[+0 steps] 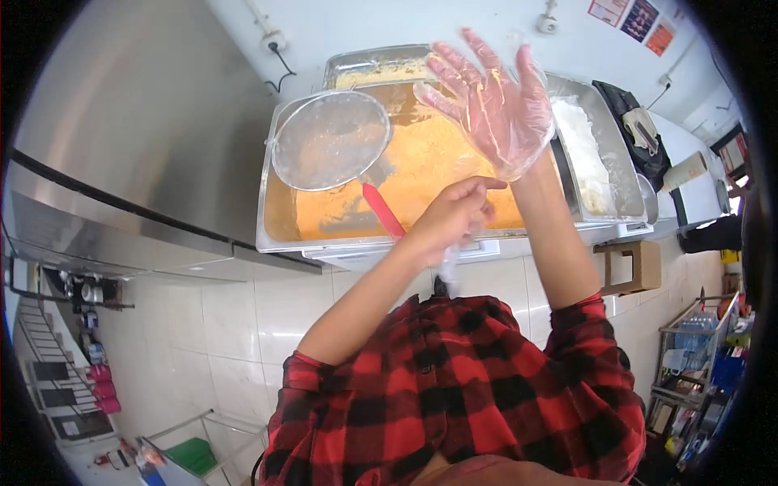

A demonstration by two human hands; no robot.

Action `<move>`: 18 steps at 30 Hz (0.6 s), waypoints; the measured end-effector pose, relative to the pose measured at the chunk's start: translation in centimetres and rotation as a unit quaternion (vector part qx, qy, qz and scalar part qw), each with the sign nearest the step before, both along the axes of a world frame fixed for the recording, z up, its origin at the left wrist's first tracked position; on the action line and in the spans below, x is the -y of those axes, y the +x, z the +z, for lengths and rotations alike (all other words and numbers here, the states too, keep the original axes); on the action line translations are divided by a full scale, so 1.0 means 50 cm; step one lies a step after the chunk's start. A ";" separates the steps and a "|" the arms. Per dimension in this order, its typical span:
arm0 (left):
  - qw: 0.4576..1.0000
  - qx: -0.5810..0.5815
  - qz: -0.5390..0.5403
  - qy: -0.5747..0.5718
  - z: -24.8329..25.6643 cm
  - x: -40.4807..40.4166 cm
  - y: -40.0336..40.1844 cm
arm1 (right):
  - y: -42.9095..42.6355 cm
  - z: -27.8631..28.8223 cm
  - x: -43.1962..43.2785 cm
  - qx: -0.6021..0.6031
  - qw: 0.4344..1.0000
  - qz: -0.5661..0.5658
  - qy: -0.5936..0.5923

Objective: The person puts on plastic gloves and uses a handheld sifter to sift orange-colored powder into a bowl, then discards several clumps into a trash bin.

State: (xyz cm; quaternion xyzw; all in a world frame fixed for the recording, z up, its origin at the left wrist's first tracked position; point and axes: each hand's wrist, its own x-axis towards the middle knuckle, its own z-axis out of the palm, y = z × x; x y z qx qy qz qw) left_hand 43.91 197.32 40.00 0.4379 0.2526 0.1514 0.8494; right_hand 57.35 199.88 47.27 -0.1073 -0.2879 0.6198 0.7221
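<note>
My right hand [492, 115] wears a clear disposable plastic glove streaked with yellow residue. Its palm faces me, fingers spread, above a large metal tray [262, 225] of orange-yellow powder [419, 155]. At the glove's cuff, my bare left hand [459, 209] has its index finger extended to the right wrist. The other left fingers curl around crumpled clear plastic [450, 264], which hangs below and is blurred; I cannot tell its exact form. A round fine-mesh sieve [331, 140] rests across the tray's left part, its red handle [382, 209] pointing towards me.
Behind stands another metal pan [377, 76] with yellowish residue. To the right, a metal pan [620, 152] holds white material [580, 152]. A stainless-steel cabinet [140, 121] borders the left. A brown stool [644, 267] and a loaded rack [687, 358] are at right.
</note>
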 end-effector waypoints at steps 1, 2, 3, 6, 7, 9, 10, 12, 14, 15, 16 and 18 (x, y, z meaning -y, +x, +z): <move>1.000 0.001 -0.007 0.004 -0.006 0.003 0.019 | 0.001 0.002 0.012 0.001 1.000 -0.007 0.004; 0.994 0.031 -0.007 -0.106 -0.013 -0.007 0.040 | 0.000 0.004 0.024 -0.044 0.999 0.007 0.021; 0.975 0.061 -0.001 -0.214 -0.031 -0.025 0.061 | -0.005 0.003 0.028 -0.088 0.995 0.027 0.037; 0.942 0.217 -0.073 -0.245 -0.059 -0.057 0.099 | -0.019 -0.022 0.031 -0.105 0.994 -0.030 -0.002; 0.954 0.181 0.008 -0.240 -0.022 -0.044 0.100 | -0.018 -0.027 0.035 -0.100 0.995 -0.029 -0.006; 0.955 0.171 0.023 -0.241 0.011 -0.022 0.102 | -0.017 -0.030 0.040 -0.131 0.988 -0.070 -0.049; 0.957 0.156 0.038 -0.240 0.019 -0.014 0.103 | -0.016 -0.031 0.041 -0.126 0.989 -0.065 -0.049; 0.958 0.155 0.040 -0.240 -0.002 -0.006 0.121 | -0.012 -0.036 0.041 -0.078 0.996 -0.038 0.013; 0.958 0.144 0.042 -0.244 -0.051 -0.001 0.130 | 0.007 -0.052 0.021 -0.030 0.997 -0.077 0.005; 0.954 0.153 0.003 -0.257 -0.083 -0.007 0.139 | 0.025 -0.061 0.002 0.019 0.992 -0.121 -0.001; 0.949 0.157 -0.036 -0.272 -0.112 -0.004 0.141 | 0.050 -0.078 -0.030 0.020 0.992 -0.122 -0.009; 0.950 0.154 -0.050 -0.269 -0.142 0.003 0.140 | 0.115 -0.101 -0.089 0.242 0.942 -0.218 -0.078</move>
